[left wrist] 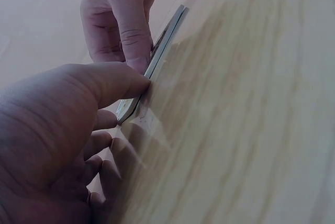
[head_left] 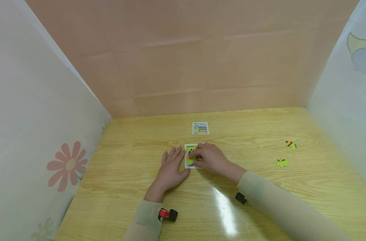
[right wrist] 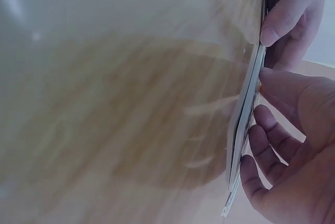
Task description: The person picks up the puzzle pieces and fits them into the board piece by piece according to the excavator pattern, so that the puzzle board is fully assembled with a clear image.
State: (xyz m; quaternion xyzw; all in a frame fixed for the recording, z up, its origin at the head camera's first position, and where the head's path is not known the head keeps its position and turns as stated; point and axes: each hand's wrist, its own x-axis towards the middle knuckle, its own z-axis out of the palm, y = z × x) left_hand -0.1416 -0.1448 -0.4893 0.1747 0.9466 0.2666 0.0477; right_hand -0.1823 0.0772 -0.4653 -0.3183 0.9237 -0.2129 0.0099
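Observation:
A small square puzzle board with a white rim lies flat on the table. Green and blue picture parts show on its left half; the right hand covers the rest. My left hand rests on the table at the board's left side, fingers fairly straight, with the index finger and thumb touching its edge. Over the board, my right hand bends its fingers and pinches a puzzle piece with dark and orange colours, mostly hidden. In the right wrist view, the right thumb and fingertips meet the board's upper face.
A square picture card showing a digger lies behind the board. Two loose green puzzle pieces, one farther back and one nearer, lie to the right on the wooden table. Cloth walls stand at the back and both sides.

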